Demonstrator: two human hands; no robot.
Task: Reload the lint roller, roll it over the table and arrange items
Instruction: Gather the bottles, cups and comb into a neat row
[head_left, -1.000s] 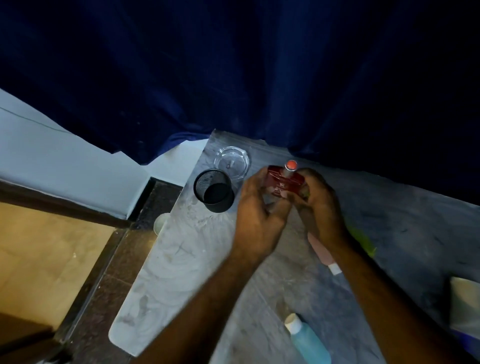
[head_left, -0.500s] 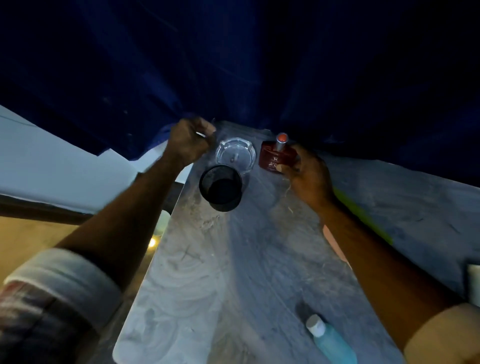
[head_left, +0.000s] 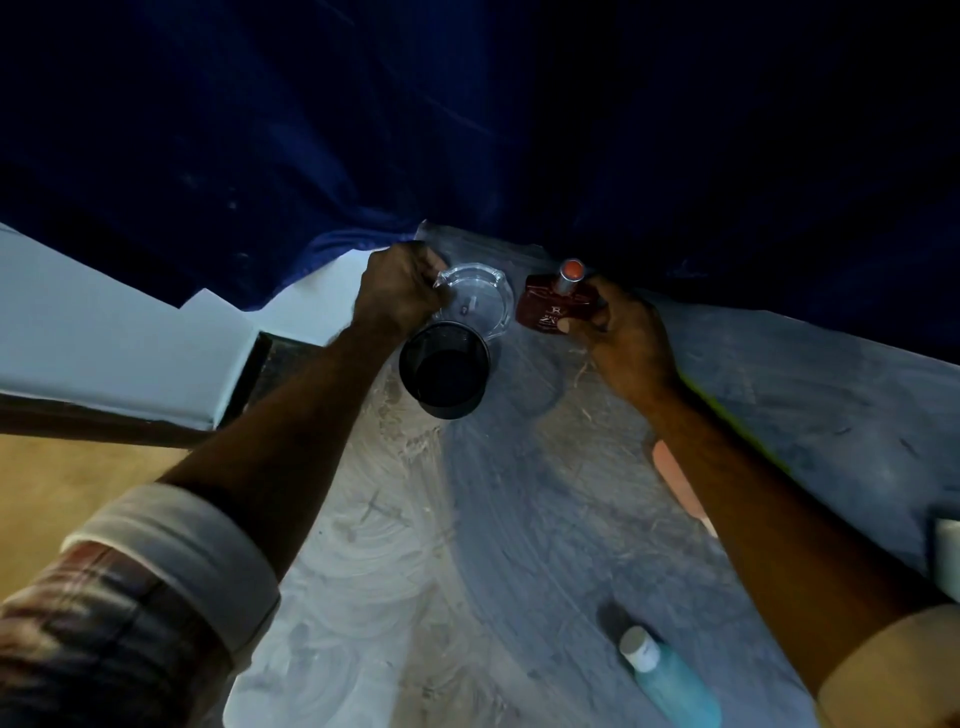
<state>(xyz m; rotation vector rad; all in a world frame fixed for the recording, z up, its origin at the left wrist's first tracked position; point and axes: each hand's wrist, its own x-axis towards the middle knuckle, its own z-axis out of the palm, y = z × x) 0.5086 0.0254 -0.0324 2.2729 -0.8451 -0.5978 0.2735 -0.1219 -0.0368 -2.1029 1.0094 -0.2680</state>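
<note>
A red perfume bottle (head_left: 555, 306) with an orange-tipped sprayer stands at the table's far edge, and my right hand (head_left: 626, 338) grips its right side. Just left of it sits a clear glass ashtray (head_left: 478, 299); my left hand (head_left: 402, 288) is closed on its left rim. A black mesh cup (head_left: 445, 369) stands upright directly in front of the ashtray, touching it. A pink handle (head_left: 675, 480), probably the lint roller's, shows partly under my right forearm.
The grey marble table (head_left: 457, 519) ends at a left edge with floor below. A dark blue curtain (head_left: 519, 130) hangs right behind the objects. A blue bottle (head_left: 670, 680) with a white cap lies near the front. A white object (head_left: 948, 551) sits at the right border.
My left hand let go of the red bottle and moved to the ashtray's left rim. My right hand carried the bottle to the far edge beside the ashtray.
</note>
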